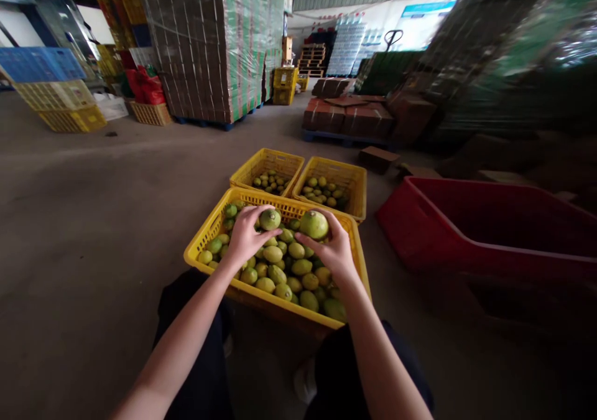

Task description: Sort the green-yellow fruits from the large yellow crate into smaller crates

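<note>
On a warehouse floor (116,233), over a crate (357,252), one fruit (270,219) is clasped by the half-curled left hand (247,236), a larger fruit (314,225) by the right hand (336,249), likewise curled. Both, probably firm, light and slick, are best gripped round the middle.

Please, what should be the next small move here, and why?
The left hand holds a round green fruit and the right hand a larger-looking round yellow-green fruit, side by side above the rectangular yellow plastic crate, so turning both slightly to compare their skins seems sensible.
</note>
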### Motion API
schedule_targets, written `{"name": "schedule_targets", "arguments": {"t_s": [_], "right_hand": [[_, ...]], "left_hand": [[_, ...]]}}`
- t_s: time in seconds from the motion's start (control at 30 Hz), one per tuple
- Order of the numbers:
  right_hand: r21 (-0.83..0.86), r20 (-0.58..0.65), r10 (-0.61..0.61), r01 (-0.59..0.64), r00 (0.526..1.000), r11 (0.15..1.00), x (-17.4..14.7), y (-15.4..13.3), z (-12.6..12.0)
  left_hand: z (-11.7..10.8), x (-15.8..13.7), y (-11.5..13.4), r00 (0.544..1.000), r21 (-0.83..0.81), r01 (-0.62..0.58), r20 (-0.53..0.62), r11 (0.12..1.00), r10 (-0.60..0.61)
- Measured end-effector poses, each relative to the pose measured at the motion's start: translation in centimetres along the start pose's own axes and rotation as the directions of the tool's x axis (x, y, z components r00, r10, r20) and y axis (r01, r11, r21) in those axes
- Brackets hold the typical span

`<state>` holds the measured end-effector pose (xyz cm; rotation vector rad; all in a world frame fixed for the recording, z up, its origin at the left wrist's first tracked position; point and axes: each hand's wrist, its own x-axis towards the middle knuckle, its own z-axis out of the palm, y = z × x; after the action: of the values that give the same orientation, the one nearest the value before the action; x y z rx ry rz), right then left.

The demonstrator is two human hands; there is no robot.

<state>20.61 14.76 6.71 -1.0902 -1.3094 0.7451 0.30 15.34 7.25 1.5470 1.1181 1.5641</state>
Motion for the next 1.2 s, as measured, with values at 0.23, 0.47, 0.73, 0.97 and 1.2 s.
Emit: {"name": "schedule_targets", "arguments": {"t_s": [0.23,0.47,0.73,0.97,1.2], "right_hand": [[-0.061,0.051,-0.171,0.174,0.984,0.983,0.0,1.5,0.0],[-0.025,0.099,-0.155,0.158,0.983,0.987,-0.3,1.1,0.3],[0.094,0.142,0.039,-0.052,0.989,0.994,-0.5,-0.1,0.6],[0.272,0.220,0.323,-0.376,0.920,0.886,-0.5,-1.1,1.0],[0.433,0.464,0.403,-0.599,0.789,0.673,-0.1,-0.4,3.0]], "left_hand": [[0.3,-0.3,0.5,0.992,0.099,-0.127,0.024,0.987,0.125],[0.6,-0.4,0.5,0.972,0.162,-0.227,0.099,0.960,0.213],[0.2,-0.3,1.0,0.952,0.242,-0.266,0.220,0.933,0.214],[0.7,-0.4,0.7,0.947,-0.045,0.248,0.224,0.968,-0.232],[2.6,0.3,0.1,0.722,-0.444,0.692,0.441,0.569,-0.533]]}}
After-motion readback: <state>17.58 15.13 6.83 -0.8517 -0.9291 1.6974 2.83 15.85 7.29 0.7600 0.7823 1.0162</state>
